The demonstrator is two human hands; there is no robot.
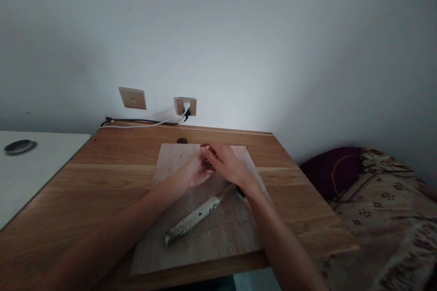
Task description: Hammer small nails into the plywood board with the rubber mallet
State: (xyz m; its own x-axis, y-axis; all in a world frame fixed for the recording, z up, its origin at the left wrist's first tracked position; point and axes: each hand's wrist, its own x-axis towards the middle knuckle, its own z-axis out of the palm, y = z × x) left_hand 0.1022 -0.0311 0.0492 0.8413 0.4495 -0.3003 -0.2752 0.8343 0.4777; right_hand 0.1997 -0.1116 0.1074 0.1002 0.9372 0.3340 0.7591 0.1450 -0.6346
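Note:
Over the far part of a thin wooden board (205,254), my two hands meet. My left hand (198,170) is cupped, palm up, with its fingers curled around something small, dark and metallic-looking that I cannot make out. From above, my right hand (223,161) bends over it, its thumb and fingers closing at the left palm. Below the hands a hammer (193,220) lies slantwise on the board. Its worn whitish handle points to the lower left, and its dark head is partly hidden by my right wrist.
The board lies on a wooden table (112,182) against a wall. White and black cables run to a wall socket (180,106), beside a blank plate (133,98). A white surface (37,175) at left bears a round dark ring (18,147). Patterned bedding (382,209) is at right.

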